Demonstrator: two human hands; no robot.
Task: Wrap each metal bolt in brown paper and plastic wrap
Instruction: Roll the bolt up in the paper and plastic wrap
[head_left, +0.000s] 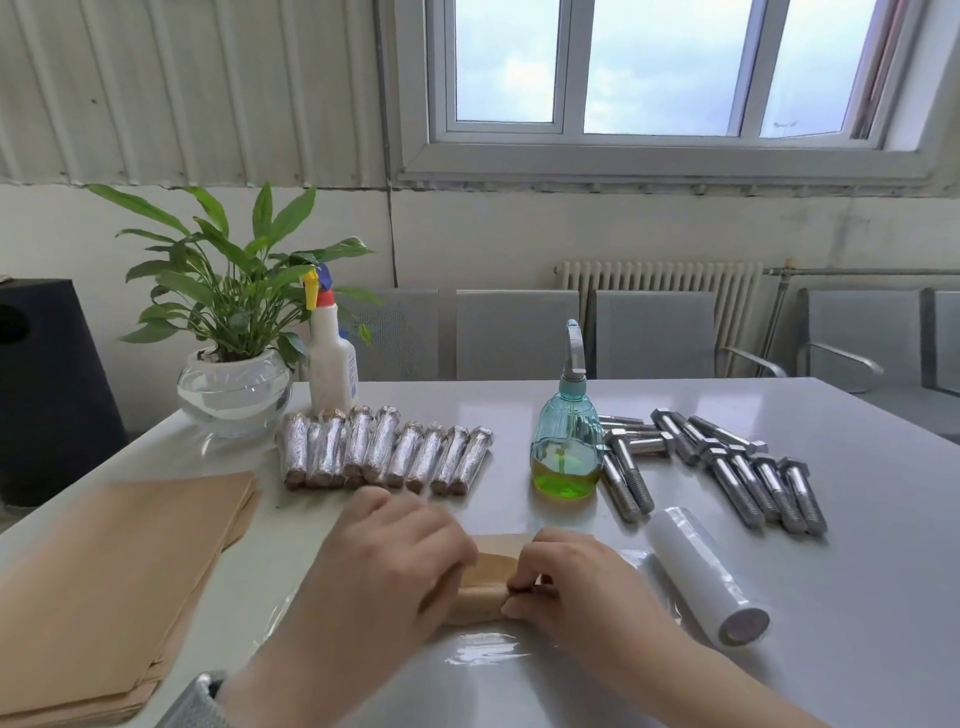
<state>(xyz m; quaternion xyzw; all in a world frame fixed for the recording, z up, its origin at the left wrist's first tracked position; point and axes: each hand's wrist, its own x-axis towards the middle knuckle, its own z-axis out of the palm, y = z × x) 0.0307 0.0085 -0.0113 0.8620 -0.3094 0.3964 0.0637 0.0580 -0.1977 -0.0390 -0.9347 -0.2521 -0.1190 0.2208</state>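
At the worktop's near edge, the left hand and right hand both gripped the paper-wrapped bolt; it lay on a plastic wrap sheet.

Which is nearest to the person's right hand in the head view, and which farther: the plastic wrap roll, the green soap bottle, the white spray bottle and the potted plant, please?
From the right hand:
1. Plastic wrap roll, just to its right.
2. Green soap bottle, straight beyond it.
3. White spray bottle, far left at the table's back edge.
4. Potted plant, left of the spray bottle.
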